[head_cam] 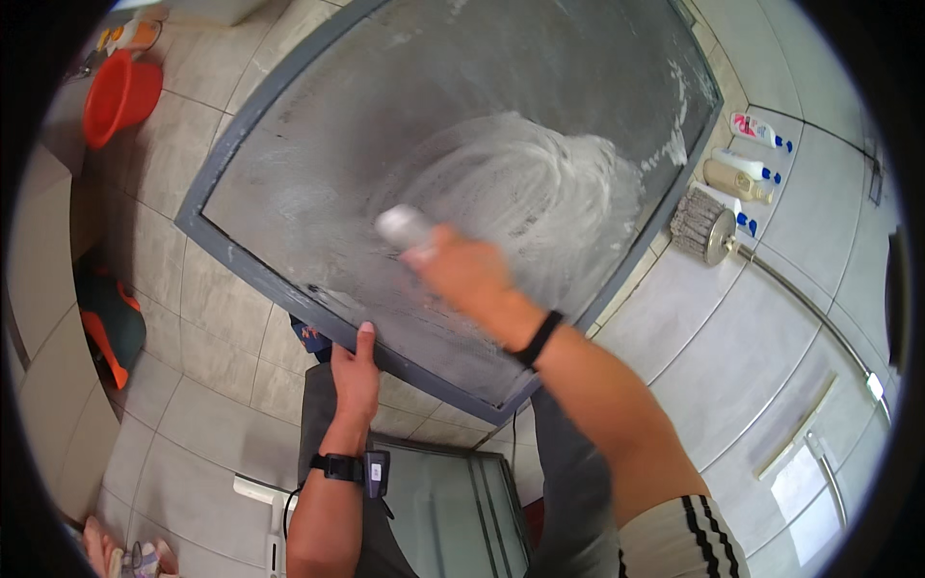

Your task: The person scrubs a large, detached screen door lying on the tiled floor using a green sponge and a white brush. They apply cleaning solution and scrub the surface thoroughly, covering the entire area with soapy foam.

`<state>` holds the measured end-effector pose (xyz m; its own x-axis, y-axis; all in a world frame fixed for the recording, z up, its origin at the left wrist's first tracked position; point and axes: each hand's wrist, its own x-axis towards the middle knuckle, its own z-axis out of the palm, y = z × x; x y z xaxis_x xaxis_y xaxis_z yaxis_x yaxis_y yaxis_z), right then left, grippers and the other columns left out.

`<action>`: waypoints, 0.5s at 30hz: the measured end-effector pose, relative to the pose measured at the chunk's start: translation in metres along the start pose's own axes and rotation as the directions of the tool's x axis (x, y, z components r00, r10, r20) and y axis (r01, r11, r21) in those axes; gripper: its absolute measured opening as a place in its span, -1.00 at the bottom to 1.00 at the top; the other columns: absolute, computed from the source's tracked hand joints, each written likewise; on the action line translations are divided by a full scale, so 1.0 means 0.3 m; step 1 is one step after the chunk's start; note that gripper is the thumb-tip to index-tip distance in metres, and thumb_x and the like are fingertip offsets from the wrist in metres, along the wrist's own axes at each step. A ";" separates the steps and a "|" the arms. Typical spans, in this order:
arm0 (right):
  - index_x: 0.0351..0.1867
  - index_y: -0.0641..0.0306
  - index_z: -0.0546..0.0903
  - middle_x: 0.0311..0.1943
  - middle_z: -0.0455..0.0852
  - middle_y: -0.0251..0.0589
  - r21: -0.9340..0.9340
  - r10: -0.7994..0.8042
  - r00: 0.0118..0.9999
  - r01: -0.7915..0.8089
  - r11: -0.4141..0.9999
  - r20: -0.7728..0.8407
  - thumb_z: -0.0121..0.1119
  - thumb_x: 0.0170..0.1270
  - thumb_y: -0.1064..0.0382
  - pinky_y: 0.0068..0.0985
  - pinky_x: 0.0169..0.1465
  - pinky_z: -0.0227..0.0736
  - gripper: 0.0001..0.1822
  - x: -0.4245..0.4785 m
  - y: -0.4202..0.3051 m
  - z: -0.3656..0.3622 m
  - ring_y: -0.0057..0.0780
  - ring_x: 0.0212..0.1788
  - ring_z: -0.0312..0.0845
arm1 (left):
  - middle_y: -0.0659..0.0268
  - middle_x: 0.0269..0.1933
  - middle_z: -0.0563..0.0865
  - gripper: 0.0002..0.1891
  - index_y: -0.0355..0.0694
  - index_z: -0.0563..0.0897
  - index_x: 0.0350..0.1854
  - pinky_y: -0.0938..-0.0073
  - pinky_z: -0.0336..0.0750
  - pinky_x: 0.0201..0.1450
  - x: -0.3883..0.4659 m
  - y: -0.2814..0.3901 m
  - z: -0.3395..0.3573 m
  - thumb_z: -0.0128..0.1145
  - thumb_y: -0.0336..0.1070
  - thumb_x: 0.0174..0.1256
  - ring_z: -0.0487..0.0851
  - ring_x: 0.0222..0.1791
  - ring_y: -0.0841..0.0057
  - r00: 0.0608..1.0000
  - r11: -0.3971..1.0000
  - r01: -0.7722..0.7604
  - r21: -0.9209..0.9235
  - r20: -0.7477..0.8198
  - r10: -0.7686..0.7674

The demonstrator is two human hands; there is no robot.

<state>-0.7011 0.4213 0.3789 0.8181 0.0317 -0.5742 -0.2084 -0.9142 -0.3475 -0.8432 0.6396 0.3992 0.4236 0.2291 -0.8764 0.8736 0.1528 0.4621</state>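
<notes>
A framed mesh screen (318, 108) is tilted in front of me, with white suds smeared in arcs over its middle and right part. My left hand (355, 376) grips the lower edge of its grey frame (253, 271), thumb on top and the other fingers mostly hidden behind. My right hand (470, 271) is closed around a whitish scrubbing tool (405, 225) against the mesh. Motion blurs this tool, so I cannot tell its exact kind. Streaks of foam (673, 144) also mark the screen's right side.
On the left are a red plastic basin (126, 97) and a dark green and orange object (112, 318). Several pump bottles (751, 130) stand at right, near a grey round brush (701, 224) on a metal pole. A glass panel (441, 498) lies below, between my legs.
</notes>
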 end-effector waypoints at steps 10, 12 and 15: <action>-0.05 0.47 0.59 -0.38 0.80 0.16 0.187 -0.075 0.978 0.112 0.976 -0.192 0.17 0.56 -0.23 -0.02 -0.24 0.70 -0.38 0.183 -0.173 0.013 0.17 -0.34 0.80 | 0.12 0.31 0.71 -0.47 -0.45 0.52 0.41 0.42 0.43 0.40 -0.005 -0.003 0.016 0.26 -0.12 0.66 0.61 0.29 0.41 1.000 0.999 0.013 0.034 0.028 -0.014; -0.05 0.42 0.59 -0.36 0.81 0.11 -0.037 -0.428 0.900 0.426 0.904 -0.088 0.24 0.49 -0.22 -0.04 -0.28 0.70 -0.41 0.070 -0.208 0.107 0.07 -0.32 0.83 | 0.12 0.31 0.71 -0.47 -0.45 0.53 0.40 0.42 0.43 0.39 -0.014 -0.001 0.004 0.25 -0.12 0.66 0.61 0.29 0.41 1.000 1.000 -0.003 -0.008 0.020 0.003; -0.05 0.39 0.60 -0.38 0.82 0.04 -0.141 -0.372 0.927 0.363 0.921 -0.040 0.27 0.46 -0.23 -0.09 -0.31 0.71 -0.41 0.150 -0.037 -0.004 -0.01 -0.35 0.83 | 0.11 0.31 0.70 -0.47 -0.46 0.54 0.39 0.42 0.44 0.39 -0.026 0.009 -0.009 0.27 -0.11 0.65 0.61 0.29 0.41 1.000 1.000 0.021 -0.005 0.021 -0.021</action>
<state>-0.6613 0.4323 0.3580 0.8577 0.3531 -0.3737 0.1805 -0.8874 -0.4242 -0.8447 0.6407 0.4078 0.4100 0.2056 -0.8886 0.8812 0.1621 0.4441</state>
